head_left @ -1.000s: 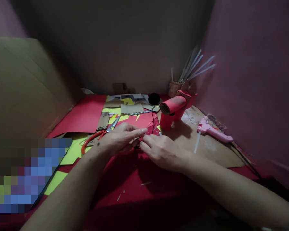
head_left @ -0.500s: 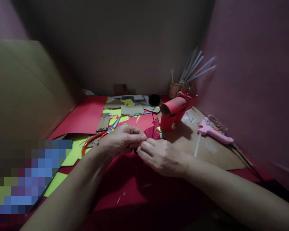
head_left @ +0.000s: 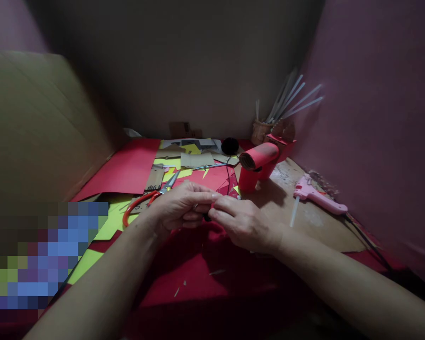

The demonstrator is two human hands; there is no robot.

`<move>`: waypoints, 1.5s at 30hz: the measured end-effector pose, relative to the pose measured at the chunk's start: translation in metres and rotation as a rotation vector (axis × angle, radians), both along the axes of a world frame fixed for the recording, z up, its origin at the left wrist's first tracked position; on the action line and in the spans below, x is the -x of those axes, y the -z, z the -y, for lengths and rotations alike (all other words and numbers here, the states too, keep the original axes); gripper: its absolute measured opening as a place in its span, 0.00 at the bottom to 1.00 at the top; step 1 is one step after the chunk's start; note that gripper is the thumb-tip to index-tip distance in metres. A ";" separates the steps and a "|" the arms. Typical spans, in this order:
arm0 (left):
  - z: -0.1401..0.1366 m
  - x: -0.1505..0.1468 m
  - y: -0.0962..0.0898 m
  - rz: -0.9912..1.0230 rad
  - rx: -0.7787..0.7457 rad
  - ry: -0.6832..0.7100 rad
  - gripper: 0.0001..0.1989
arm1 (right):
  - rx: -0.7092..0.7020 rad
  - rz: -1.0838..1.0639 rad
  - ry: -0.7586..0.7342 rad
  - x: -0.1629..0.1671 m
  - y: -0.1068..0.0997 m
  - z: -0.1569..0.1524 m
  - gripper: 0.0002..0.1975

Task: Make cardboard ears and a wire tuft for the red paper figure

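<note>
My left hand (head_left: 184, 205) and my right hand (head_left: 242, 219) meet over the red cloth, fingertips pinched together. Both are closed on black yarn (head_left: 228, 177), whose strand runs back to a dark ball of yarn (head_left: 229, 146). A small dark bit (head_left: 207, 217) shows beneath the fingers; most of what they hold is hidden. Beside my left wrist lie orange-handled scissors (head_left: 129, 212), blades pointing away. Beyond my right hand stands a red paper-covered figure (head_left: 260, 158) made of tubes, with brown rounded pieces on top.
On the right, a pink glue gun (head_left: 318, 196) with a glue stick and cord rests on a brown board (head_left: 311, 231). Clear sticks stand in a pot (head_left: 261, 132). Red paper (head_left: 127, 165), yellow paper (head_left: 109, 222) and cardboard scraps (head_left: 197, 160) cover the left and back.
My fingers have shifted slightly up and right, still pinched together around the yarn. The whole view has moved a little; the things on the table stay where they were.
</note>
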State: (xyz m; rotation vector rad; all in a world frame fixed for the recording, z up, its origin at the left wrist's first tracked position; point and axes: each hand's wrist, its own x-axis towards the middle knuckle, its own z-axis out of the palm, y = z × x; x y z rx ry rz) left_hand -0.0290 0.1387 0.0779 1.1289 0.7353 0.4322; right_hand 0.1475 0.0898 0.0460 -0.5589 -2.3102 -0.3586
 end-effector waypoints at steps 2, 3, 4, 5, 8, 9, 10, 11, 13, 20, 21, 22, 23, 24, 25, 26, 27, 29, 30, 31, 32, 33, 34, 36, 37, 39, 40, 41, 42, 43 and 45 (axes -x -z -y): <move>0.001 -0.001 0.001 0.006 -0.016 -0.016 0.10 | 0.016 0.049 0.002 0.000 0.001 0.001 0.13; 0.002 -0.003 0.001 0.012 -0.029 -0.035 0.10 | 0.022 0.072 0.007 -0.001 0.001 0.001 0.13; 0.003 -0.004 0.000 0.014 -0.041 -0.058 0.11 | 0.025 0.085 0.013 -0.001 0.001 0.002 0.13; 0.004 -0.005 0.000 0.011 -0.053 -0.082 0.11 | 0.025 0.077 0.020 -0.001 0.001 0.002 0.13; 0.005 -0.008 -0.003 0.019 -0.104 -0.177 0.13 | 0.029 -0.061 0.058 0.001 -0.001 0.005 0.12; 0.005 -0.008 -0.004 0.038 -0.123 -0.207 0.13 | 0.050 -0.116 0.089 0.002 -0.002 0.006 0.12; 0.004 -0.008 -0.005 0.061 -0.140 -0.232 0.14 | 0.080 -0.163 0.128 0.003 -0.002 0.007 0.12; 0.004 -0.007 -0.006 0.087 -0.154 -0.252 0.15 | 0.119 -0.193 0.174 0.003 -0.003 0.007 0.12; 0.004 -0.007 -0.007 0.125 -0.169 -0.279 0.15 | 0.223 -0.219 0.245 0.004 -0.003 0.007 0.11; 0.016 -0.013 -0.012 -0.025 -0.342 -0.283 0.11 | 0.865 -0.445 0.255 0.001 -0.010 -0.002 0.12; 0.019 -0.015 -0.013 -0.075 -0.388 -0.294 0.10 | 0.958 -0.462 0.244 0.000 -0.012 -0.003 0.12; 0.022 -0.017 -0.015 -0.120 -0.427 -0.309 0.10 | 1.039 -0.480 0.227 0.000 -0.014 -0.004 0.14; 0.024 -0.019 -0.017 -0.153 -0.455 -0.318 0.09 | 1.112 -0.503 0.207 0.000 -0.016 -0.005 0.15; 0.026 -0.020 -0.018 -0.172 -0.472 -0.319 0.09 | 1.182 -0.539 0.183 0.000 -0.017 -0.006 0.15; 0.027 -0.021 -0.019 -0.177 -0.480 -0.311 0.09 | 1.254 -0.587 0.152 0.001 -0.017 -0.006 0.14; 0.027 -0.021 -0.020 -0.175 -0.482 -0.299 0.09 | 1.327 -0.649 0.115 0.001 -0.018 -0.006 0.12; 0.027 -0.021 -0.020 -0.172 -0.484 -0.290 0.09 | 1.396 -0.716 0.075 0.001 -0.018 -0.007 0.08; 0.026 -0.020 -0.019 -0.154 -0.485 -0.287 0.10 | 1.501 -0.831 -0.015 0.001 -0.017 -0.007 0.07; 0.025 -0.019 -0.018 -0.140 -0.480 -0.289 0.10 | 1.531 -0.873 -0.064 0.001 -0.016 -0.007 0.09; 0.024 -0.018 -0.017 -0.126 -0.471 -0.291 0.11 | 1.545 -0.903 -0.112 0.000 -0.015 -0.008 0.10; 0.024 -0.018 -0.017 -0.113 -0.461 -0.292 0.11 | 1.550 -0.921 -0.157 0.000 -0.015 -0.009 0.09; 0.023 -0.018 -0.016 -0.104 -0.449 -0.288 0.12 | 1.549 -0.929 -0.200 0.000 -0.014 -0.009 0.08; 0.022 -0.018 -0.015 -0.095 -0.441 -0.284 0.12 | 1.548 -0.930 -0.235 0.000 -0.014 -0.010 0.07; 0.021 -0.019 -0.015 -0.087 -0.435 -0.280 0.12 | 1.546 -0.915 -0.276 0.000 -0.013 -0.011 0.07; 0.019 -0.019 -0.015 -0.081 -0.430 -0.283 0.12 | 1.550 -0.905 -0.286 0.000 -0.014 -0.012 0.09; 0.016 -0.018 -0.015 -0.061 -0.411 -0.299 0.11 | 1.571 -0.888 -0.292 -0.001 -0.015 -0.012 0.12; 0.014 -0.018 -0.016 -0.051 -0.398 -0.303 0.10 | 1.590 -0.879 -0.297 -0.001 -0.016 -0.013 0.13; 0.013 -0.018 -0.017 -0.043 -0.384 -0.301 0.09 | 1.607 -0.875 -0.306 -0.001 -0.016 -0.013 0.13; 0.012 -0.018 -0.019 -0.039 -0.375 -0.299 0.09 | 1.623 -0.874 -0.318 -0.001 -0.017 -0.014 0.14; 0.011 -0.019 -0.021 -0.043 -0.372 -0.297 0.09 | 1.639 -0.873 -0.333 -0.002 -0.017 -0.015 0.15; 0.011 -0.021 -0.025 -0.068 -0.373 -0.302 0.09 | 1.671 -0.871 -0.359 -0.004 -0.018 -0.019 0.17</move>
